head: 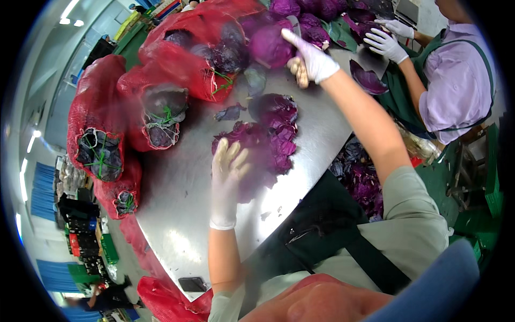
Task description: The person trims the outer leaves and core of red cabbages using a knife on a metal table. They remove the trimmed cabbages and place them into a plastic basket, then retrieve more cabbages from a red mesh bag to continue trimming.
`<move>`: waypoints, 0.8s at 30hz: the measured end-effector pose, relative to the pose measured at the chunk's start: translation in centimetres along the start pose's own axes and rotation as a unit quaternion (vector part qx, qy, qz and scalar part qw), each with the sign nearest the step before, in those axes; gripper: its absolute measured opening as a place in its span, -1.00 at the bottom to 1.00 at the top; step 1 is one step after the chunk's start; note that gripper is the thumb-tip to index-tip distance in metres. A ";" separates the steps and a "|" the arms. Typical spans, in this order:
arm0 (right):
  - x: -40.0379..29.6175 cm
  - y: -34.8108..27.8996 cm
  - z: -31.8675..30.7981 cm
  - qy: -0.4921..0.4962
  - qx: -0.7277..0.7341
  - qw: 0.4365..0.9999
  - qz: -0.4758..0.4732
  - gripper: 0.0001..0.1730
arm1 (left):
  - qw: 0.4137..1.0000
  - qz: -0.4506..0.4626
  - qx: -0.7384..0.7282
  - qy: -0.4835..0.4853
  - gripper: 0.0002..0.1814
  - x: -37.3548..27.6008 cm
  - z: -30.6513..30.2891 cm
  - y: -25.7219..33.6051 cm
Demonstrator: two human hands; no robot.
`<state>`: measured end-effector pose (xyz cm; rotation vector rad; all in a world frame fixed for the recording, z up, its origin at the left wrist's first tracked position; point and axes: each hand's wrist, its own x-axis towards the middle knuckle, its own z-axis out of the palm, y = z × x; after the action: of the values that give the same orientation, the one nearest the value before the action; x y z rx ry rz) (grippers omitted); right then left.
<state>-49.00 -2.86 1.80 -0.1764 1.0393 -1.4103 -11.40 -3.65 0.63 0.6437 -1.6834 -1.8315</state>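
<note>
My right hand (316,60), in a white glove, is curled around what looks like a knife; its handle is hidden in my fist. A greyish curved blade (295,25) shows beyond my thumb. Just left of that hand sits a peeled red cabbage (268,47); whether they touch is not clear. My left hand (226,177), gloved too, hovers with fingers apart by a pile of loose purple cabbage leaves (283,139). It holds nothing. Below the pile the view is smeared. A dark outer leaf (229,112) and a greenish one (254,79) lie farther back on the steel table (177,201).
Red mesh sacks of cabbages (94,108) line the table's left side, tied with green string. More cabbages (318,24) are heaped at the back. At right, a co-worker's gloved hands (386,44) handle leaves. A phone (192,284) lies at the near corner. Discarded leaves (362,181) fill the space below the right edge.
</note>
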 end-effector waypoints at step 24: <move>6.4 13.4 2.1 -0.005 -0.727 0.634 -0.264 -0.40 | 0.782 0.050 0.610 -0.114 0.54 7.8 -2.5 -7.7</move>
<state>-39.13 -6.32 -8.90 -1.7896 2.0086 -0.6427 -15.96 -10.41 -7.06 0.7699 -2.9278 -0.5059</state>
